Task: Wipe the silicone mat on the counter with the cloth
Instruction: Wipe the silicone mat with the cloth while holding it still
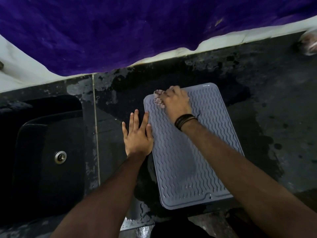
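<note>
A grey silicone mat (192,152) with wavy ridges lies flat on the dark wet counter (267,103). My right hand (176,102) grips a bunched pale cloth (158,99) and presses it on the mat's far left corner. Only a small part of the cloth shows past my fingers. My left hand (137,134) lies flat with straight fingers on the counter, its fingertips and edge touching the mat's left border.
A dark sink (42,152) with a metal drain (60,157) sits at the left. A purple cloth (137,28) hangs over the white wall behind the counter. A blurred pale object (308,43) sits at the far right. The counter's front edge runs below the mat.
</note>
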`<act>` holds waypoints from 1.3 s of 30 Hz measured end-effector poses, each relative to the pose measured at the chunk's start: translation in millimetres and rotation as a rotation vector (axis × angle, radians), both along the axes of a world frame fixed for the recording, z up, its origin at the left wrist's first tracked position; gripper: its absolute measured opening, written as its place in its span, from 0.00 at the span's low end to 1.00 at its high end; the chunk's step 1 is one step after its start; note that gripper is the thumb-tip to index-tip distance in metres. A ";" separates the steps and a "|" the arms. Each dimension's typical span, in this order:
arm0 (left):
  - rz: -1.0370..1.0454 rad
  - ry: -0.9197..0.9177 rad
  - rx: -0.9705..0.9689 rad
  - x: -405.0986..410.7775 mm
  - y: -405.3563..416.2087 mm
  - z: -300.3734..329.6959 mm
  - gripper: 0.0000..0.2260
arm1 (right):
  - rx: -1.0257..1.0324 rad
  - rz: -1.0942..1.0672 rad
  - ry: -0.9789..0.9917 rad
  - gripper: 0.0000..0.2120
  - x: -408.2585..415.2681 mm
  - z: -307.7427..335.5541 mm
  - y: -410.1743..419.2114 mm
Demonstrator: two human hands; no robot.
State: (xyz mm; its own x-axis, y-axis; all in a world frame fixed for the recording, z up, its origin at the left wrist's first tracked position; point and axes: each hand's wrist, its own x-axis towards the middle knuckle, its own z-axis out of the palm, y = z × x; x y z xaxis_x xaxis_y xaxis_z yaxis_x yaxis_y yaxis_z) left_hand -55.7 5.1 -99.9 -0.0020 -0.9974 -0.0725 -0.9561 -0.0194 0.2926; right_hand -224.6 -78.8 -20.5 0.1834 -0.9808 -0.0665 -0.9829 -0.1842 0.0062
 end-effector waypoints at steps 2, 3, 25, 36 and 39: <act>0.004 -0.001 -0.003 0.5 0.3 -1.1 0.24 | -0.004 -0.074 0.016 0.21 -28.2 1.9 -2.2; 0.003 0.000 -0.005 0.9 0.3 -1.1 0.24 | 0.003 -0.107 0.038 0.22 -39.9 3.2 -3.4; -0.004 0.002 0.005 -1.1 0.5 3.8 0.25 | -0.048 0.055 -0.002 0.19 -2.3 -1.6 -6.2; -0.004 0.008 -0.019 -1.3 0.9 3.7 0.24 | 0.034 -0.301 0.043 0.23 -31.6 1.6 -7.4; -0.004 0.012 -0.017 -1.2 0.4 3.5 0.24 | 0.063 -0.246 -0.005 0.23 22.0 0.6 -1.8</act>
State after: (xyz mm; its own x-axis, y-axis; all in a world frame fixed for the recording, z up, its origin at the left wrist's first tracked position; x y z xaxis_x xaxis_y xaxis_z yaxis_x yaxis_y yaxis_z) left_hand -56.9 5.5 -96.4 -0.0070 -0.9984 -0.0557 -0.9526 -0.0103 0.3039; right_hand -202.5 -80.7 -19.8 -0.0596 -0.9899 -0.1285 -0.9982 0.0605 -0.0031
